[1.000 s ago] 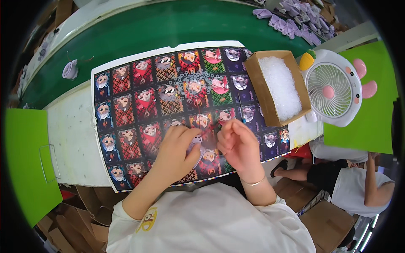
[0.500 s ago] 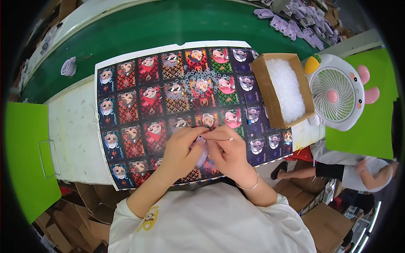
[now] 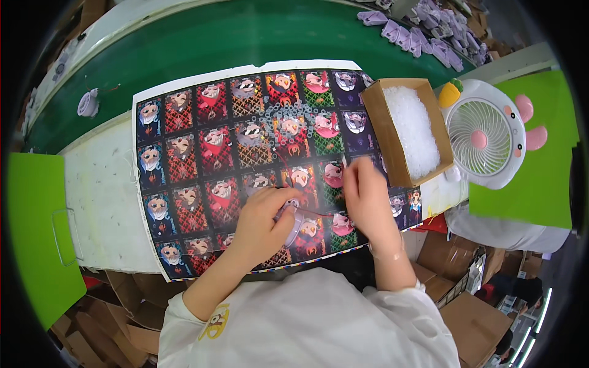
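White surface [image 3: 98,202] beside a green belt [image 3: 202,43] carries a printed picture sheet [image 3: 184,153]. Since half a second ago the hands have parted: the left hand [image 3: 261,218] keeps a closed grip on a small clear round part [image 3: 293,222] low on the sheet; the right hand [image 3: 367,199] has moved toward the cardboard box [image 3: 377,132] of clear pieces, its grip not discernible. A fan [image 3: 485,138] stands beyond the box.

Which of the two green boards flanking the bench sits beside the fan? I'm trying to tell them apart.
The green board on the person's right: the white fan with pink ears stands against it. The left green board has only the white bench top beside it.
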`<move>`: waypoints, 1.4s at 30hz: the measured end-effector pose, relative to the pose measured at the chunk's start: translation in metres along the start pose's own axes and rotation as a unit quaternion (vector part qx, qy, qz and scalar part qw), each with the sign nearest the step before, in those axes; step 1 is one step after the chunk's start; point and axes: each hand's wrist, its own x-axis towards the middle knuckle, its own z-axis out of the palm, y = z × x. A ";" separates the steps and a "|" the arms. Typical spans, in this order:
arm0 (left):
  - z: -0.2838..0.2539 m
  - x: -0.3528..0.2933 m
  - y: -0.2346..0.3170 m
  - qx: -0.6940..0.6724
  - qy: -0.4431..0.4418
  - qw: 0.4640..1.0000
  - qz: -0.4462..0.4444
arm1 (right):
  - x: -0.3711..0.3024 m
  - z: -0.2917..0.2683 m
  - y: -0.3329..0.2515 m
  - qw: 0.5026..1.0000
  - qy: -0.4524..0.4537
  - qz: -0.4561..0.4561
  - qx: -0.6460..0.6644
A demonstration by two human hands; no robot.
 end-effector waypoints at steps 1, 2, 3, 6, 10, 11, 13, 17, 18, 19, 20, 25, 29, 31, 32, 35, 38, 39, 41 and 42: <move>0.002 -0.001 -0.001 -0.013 0.019 1.000 0.011 | -0.013 -0.009 -0.017 0.986 -0.076 0.077 0.124; 0.004 -0.001 0.000 -0.028 0.030 0.999 0.026 | -0.028 -0.014 -0.025 0.980 -0.101 0.073 0.156; 0.004 -0.001 0.000 -0.028 0.028 0.999 0.027 | -0.038 -0.010 -0.032 0.979 -0.114 0.046 0.163; 0.004 -0.001 -0.001 -0.030 0.027 0.999 0.012 | -0.050 0.000 -0.050 0.970 -0.129 0.065 0.195; 0.004 -0.002 0.000 -0.023 0.026 0.999 0.015 | -0.054 0.014 -0.047 0.987 -0.091 -0.036 0.124; 0.004 -0.001 0.000 -0.024 0.026 0.999 0.026 | -0.054 0.017 -0.046 0.987 -0.092 -0.037 0.125; 0.005 0.000 -0.002 -0.021 0.032 0.999 0.029 | -0.053 0.021 -0.046 0.993 -0.071 -0.029 0.087; 0.008 0.000 -0.003 -0.007 0.050 0.998 0.032 | -0.058 0.028 -0.051 0.999 -0.023 -0.037 0.030; 0.009 0.001 -0.002 -0.007 0.049 0.998 0.032 | -0.059 0.031 -0.051 0.999 -0.011 -0.016 0.043; 0.009 0.001 -0.001 -0.001 0.052 0.998 0.039 | -0.060 0.034 -0.050 0.998 0.001 0.006 0.055; 0.010 0.001 -0.001 0.006 0.053 0.998 0.045 | -0.059 0.037 -0.049 0.998 0.000 0.008 0.055; 0.009 0.002 0.000 0.006 0.059 0.998 0.036 | -0.045 0.034 -0.040 0.994 0.015 -0.087 0.069; 0.008 0.002 -0.002 0.014 0.061 0.996 0.062 | -0.029 0.011 -0.039 0.988 -0.036 -0.144 0.043; 0.008 0.001 -0.003 0.009 0.057 0.997 0.057 | -0.020 -0.001 -0.044 0.983 -0.136 -0.121 -0.025; 0.008 0.000 -0.003 0.004 0.054 0.997 0.051 | -0.016 -0.004 -0.044 0.983 -0.136 -0.122 -0.025; 0.008 0.000 -0.002 -0.001 0.059 0.997 0.052 | 0.000 -0.011 -0.043 0.969 -0.181 -0.159 -0.050; 0.007 0.002 0.001 0.013 0.049 0.997 0.058 | 0.026 -0.022 -0.047 0.952 -0.229 -0.198 -0.046; 0.007 0.002 0.001 0.016 0.044 0.997 0.059 | 0.039 -0.026 -0.050 0.927 -0.294 -0.221 -0.072; 0.006 0.001 -0.003 0.017 0.038 0.998 0.048 | 0.062 -0.025 -0.054 0.881 -0.367 -0.281 -0.102; 0.005 0.001 -0.003 0.018 0.031 0.998 0.050 | 0.069 -0.024 -0.057 0.884 -0.363 -0.276 -0.100</move>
